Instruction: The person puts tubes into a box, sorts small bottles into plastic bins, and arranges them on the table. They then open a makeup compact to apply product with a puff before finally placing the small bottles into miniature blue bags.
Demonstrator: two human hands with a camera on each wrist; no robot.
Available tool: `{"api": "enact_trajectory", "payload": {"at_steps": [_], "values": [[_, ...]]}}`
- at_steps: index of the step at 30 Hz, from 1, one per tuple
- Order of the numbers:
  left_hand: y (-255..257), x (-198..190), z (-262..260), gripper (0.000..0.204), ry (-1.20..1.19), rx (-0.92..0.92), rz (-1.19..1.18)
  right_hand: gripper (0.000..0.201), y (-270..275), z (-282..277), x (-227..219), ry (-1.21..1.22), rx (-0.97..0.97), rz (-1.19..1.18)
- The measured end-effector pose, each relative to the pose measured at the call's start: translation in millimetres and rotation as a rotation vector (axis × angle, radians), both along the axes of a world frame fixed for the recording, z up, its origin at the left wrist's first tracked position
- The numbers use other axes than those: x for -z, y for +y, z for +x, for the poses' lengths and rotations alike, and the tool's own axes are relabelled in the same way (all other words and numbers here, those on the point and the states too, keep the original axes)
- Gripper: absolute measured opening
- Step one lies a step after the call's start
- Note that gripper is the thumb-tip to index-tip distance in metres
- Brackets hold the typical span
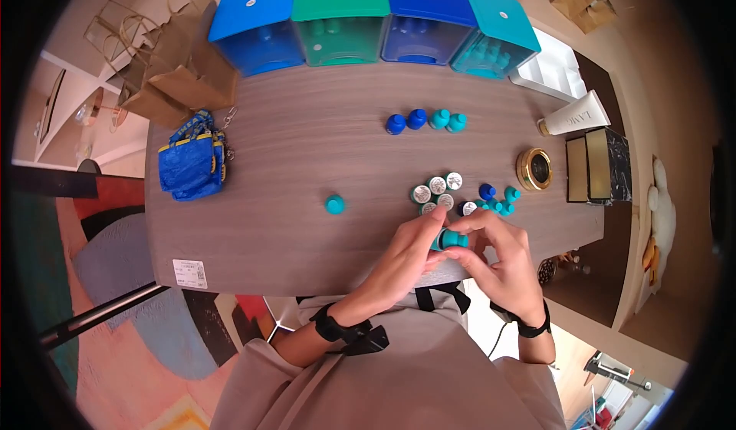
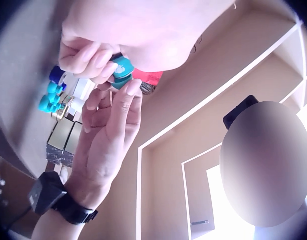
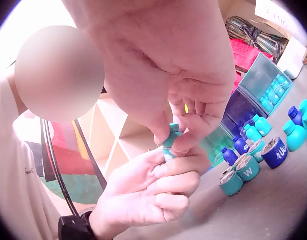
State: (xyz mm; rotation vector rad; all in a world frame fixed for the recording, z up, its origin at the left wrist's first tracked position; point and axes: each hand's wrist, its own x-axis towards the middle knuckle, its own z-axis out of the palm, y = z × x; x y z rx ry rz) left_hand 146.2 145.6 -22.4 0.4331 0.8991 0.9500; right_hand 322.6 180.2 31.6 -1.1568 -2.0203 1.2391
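Observation:
In front of the body, both hands hold a small teal bottle, made of a rounded upper part and a lower part. My left hand grips the lower part; my right hand pinches the narrow upper part. The left wrist view shows the two parts between the fingertips, slightly tilted to each other. Just beyond the hands stand several round pieces with patterned tops, teal and dark blue. Small blue and teal bottle-shaped pieces are to their right.
A lone teal piece sits left of centre. Two blue and two teal pieces form a row farther back. Coloured bins line the back edge. A blue bag lies left; a gold-rimmed round object, tube and boxes stand right.

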Motion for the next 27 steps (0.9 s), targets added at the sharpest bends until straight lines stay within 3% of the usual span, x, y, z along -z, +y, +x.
{"api": "enact_trajectory", "payload": {"at_steps": [5, 7, 10, 11, 14, 15, 18, 21, 24, 27], "values": [[-13, 7, -10, 0.052, -0.007, 0.043, -0.044, 0.018, -11, 14, 14, -0.051, 0.090, 0.079], [-17, 14, -18, 0.050, 0.013, 0.088, -0.005, 0.013, -16, 22, 22, -0.031, 0.207, 0.006], [-20, 14, -22, 0.037, 0.021, 0.098, -0.066, 0.005, -14, 45, 31, -0.161, 0.462, 0.154], [-22, 19, -22, 0.031, 0.097, 0.084, 0.016, 0.005, -12, 50, 32, -0.161, 0.465, 0.152], [-26, 24, -21, 0.022, 0.318, 0.058, 0.181, 0.005, -6, 68, 43, -0.393, 0.714, 0.392], [-27, 24, -21, 0.018, 0.464, 0.038, 0.265, 0.005, -3, 75, 51, -0.392, 0.718, 0.391], [-34, 29, -28, 0.015, 0.514, 0.041, 0.338, 0.007, 3, 87, 72, -0.431, 0.648, 0.353], [-31, 25, -46, 0.015, 0.686, 0.129, 0.494, 0.010, 4, 81, 73, -0.378, 0.616, 0.380], [-27, 15, -49, 0.017, 0.861, 0.056, 0.557, 0.011, 3, 72, 65, -0.374, 0.670, 0.402], [-16, 15, -45, 0.022, 0.865, 0.012, 0.431, 0.011, 1, 59, 50, -0.344, 0.711, 0.433]]}}
